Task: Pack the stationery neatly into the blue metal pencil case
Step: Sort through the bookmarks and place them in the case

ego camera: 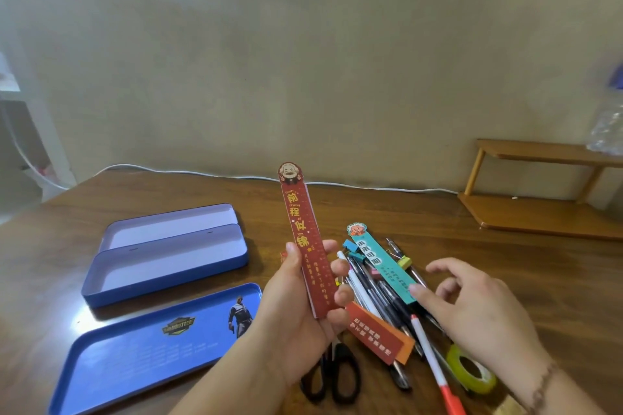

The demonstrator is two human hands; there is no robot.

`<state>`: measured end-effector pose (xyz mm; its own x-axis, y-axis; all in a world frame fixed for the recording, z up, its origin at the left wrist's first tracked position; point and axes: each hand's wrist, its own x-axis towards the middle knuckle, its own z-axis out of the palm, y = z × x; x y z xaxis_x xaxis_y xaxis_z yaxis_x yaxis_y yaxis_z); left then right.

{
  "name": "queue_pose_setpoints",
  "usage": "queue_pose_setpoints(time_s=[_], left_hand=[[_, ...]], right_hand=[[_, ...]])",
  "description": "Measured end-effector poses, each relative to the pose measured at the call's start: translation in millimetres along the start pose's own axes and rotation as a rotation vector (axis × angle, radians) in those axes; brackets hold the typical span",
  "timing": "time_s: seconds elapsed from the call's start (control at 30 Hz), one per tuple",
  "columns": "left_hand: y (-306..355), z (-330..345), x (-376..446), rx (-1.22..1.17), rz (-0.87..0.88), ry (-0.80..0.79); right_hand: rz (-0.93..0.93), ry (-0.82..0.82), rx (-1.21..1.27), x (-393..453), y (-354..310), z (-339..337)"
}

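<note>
My left hand (296, 310) grips a red bookmark ruler (305, 239) upright above the table, its cartoon head at the top. The blue metal pencil case (168, 259) lies open and empty at the left, with its inner tray (165, 226) behind it and its printed lid (151, 347) in front. My right hand (472, 307) reaches over the stationery pile with its fingers spread, the thumb touching the lower end of a teal bookmark (381, 263). Under that lie several pens (377, 296), an orange-red bookmark (377, 333), binder clips (350, 248), black scissors (337, 377) and a yellow-green tape roll (470, 371).
A white pen with a red cap (435, 364) slants toward the front edge. A white cable (202, 173) runs along the table's back by the wall. A small wooden shelf (539, 185) stands at the back right with a plastic bottle (606, 125) on it.
</note>
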<state>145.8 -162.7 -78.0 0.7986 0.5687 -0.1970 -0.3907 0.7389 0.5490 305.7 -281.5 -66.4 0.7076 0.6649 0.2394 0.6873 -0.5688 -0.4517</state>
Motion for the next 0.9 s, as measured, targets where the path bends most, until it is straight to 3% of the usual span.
queue_pose_setpoints(time_s=[0.17, 0.33, 0.4, 0.47, 0.57, 0.73, 0.9], left_hand=[[0, 1, -1, -0.015, -0.02, 0.008], [-1, 6, -3, 0.016, -0.028, 0.032], [-3, 9, -5, 0.002, -0.051, 0.023], [-5, 12, -7, -0.021, -0.082, 0.001], [-6, 12, -8, -0.03, -0.101, -0.02], [-5, 10, -8, -0.009, -0.111, -0.018], [-5, 11, -8, -0.062, -0.111, -0.022]], right_hand=[[0.026, -0.058, 0.169, 6, 6, 9], [0.003, 0.141, 0.67, 2, 6, -2], [-0.019, 0.063, 0.928, -9, -6, -5], [-0.047, -0.05, 1.009, -22, -18, 2], [-0.086, -0.141, 0.898, -37, -34, 15], [-0.175, -0.047, 0.605, -43, -35, 25], [-0.562, 0.165, 0.164, -40, -31, 22]])
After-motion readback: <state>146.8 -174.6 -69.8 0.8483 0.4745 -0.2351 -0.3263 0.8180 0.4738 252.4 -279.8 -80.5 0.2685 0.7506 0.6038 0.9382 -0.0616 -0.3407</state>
